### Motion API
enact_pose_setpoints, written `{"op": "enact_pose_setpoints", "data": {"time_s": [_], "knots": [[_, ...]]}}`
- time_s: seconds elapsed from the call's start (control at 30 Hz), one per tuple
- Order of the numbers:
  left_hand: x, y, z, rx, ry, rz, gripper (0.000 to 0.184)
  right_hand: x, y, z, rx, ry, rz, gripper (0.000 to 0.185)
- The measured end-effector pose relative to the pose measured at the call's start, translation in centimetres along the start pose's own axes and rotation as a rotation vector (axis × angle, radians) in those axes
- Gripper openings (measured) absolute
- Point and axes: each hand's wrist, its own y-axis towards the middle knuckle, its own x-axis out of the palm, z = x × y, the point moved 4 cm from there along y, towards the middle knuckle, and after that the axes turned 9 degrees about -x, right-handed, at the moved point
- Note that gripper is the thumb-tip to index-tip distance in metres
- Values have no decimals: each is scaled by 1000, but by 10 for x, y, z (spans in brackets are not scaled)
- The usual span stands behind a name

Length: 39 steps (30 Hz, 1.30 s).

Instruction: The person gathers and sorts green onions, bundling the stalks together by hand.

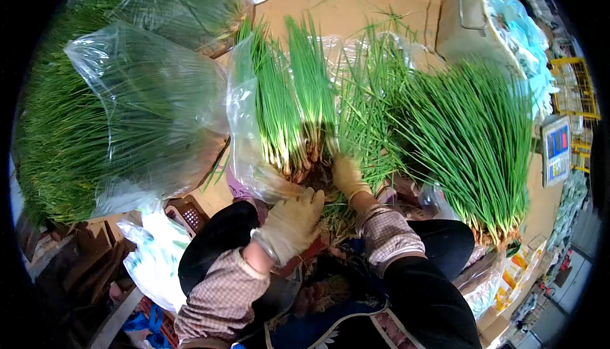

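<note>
Two bunches of green onions (279, 107) lie side by side in front of me, roots toward me, with a clear plastic sheet (241, 114) along their left side. My left hand (293, 222), in a pale glove, is below the roots near the plastic's lower edge; its fingers point up and are bent, and whether they grip anything is unclear. Just right of the roots is my right hand (348, 176), also gloved, beside loose green stalks (372, 107). Its fingers are blurred and partly hidden by the greens.
A large pile of green onions (470, 146) stands at right. Plastic-covered greens (159, 95) fill the left. A bin with blue bags (464, 28), a scale (556, 152) and yellow crates (575, 88) are farther right. White bags (155, 254) lie lower left.
</note>
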Motion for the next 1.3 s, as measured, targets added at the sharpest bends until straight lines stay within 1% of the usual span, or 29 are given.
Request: {"op": "enact_pose_setpoints", "data": {"time_s": [0.07,0.1,0.17,0.27,0.33,0.37,0.4,0.43,0.47,0.5,0.6,0.67,0.7,0.73,0.8,0.83,0.87,0.9,0.97,1.0,1.03,1.07,1.1,1.13,1.17,1.2,1.23,1.27,1.3], "knots": [[0,0,-9,6,-25,54,51,39,14,25,284,389,165,21],[-2,-1,-11,23,-33,120,50,33,16,23,280,390,159,21],[-1,0,-18,-10,-45,72,50,22,17,20,359,443,-133,20],[-6,1,-26,-61,-28,-35,50,39,25,34,349,608,-142,22],[-13,1,-26,-12,62,135,51,12,18,44,393,758,-106,28],[-12,5,-27,-117,-61,-44,53,7,21,45,288,694,-169,32],[-11,6,-25,-109,-61,-39,53,3,21,46,183,627,-228,36],[-9,7,-24,-97,-36,-7,53,-3,10,39,205,739,-68,42],[-7,8,-23,-84,-7,28,53,15,9,30,207,738,-57,42],[-6,11,-21,-81,6,38,53,54,18,25,338,737,-76,41],[-2,15,-22,-68,-81,-73,54,39,21,21,636,859,-240,41],[-8,13,-22,-32,-42,70,50,20,13,24,377,779,-108,37],[-11,13,-25,-51,-74,76,49,-12,9,27,253,676,-189,33],[-11,12,-27,-54,-76,72,49,-4,10,33,251,677,-195,33],[-11,14,-35,-127,-117,105,49,10,8,54,472,1584,188,34],[-17,16,-35,-224,-179,40,48,-8,1,51,474,1583,188,34],[-16,16,-38,-223,-180,39,48,-51,-13,43,440,1721,383,33],[-20,15,-42,-168,-238,210,44,-83,-22,32,401,1851,586,31],[-28,14,-47,-68,-302,558,33,-106,-27,-10,169,1378,783,24],[-30,16,-46,-69,-298,553,33,-162,-40,-29,-65,1053,758,31],[-30,18,-53,-234,-722,474,33,-159,-35,-49,-222,1175,514,45],[-28,19,-58,-405,-1142,377,33,-174,-50,-66,-253,1022,703,59],[-34,18,-63,-548,-1031,237,31,-182,-60,-79,-410,975,721,62],[-28,12,-77,-633,-1152,255,24,-188,-66,-89,-566,924,737,64],[-29,10,-90,-614,-1230,306,21,-185,-60,-79,-614,1045,596,58],[-28,12,-101,-594,-1312,353,17,-177,-52,-58,-654,1160,444,52],[-46,3,-99,-813,-1322,333,17,-150,-40,-44,-551,1142,284,50],[-53,5,-104,-743,-1391,452,21,-113,-26,-27,-399,1114,265,50],[-57,8,-106,-682,-1501,535,20,-78,-10,-7,-142,1014,28,48]]}}
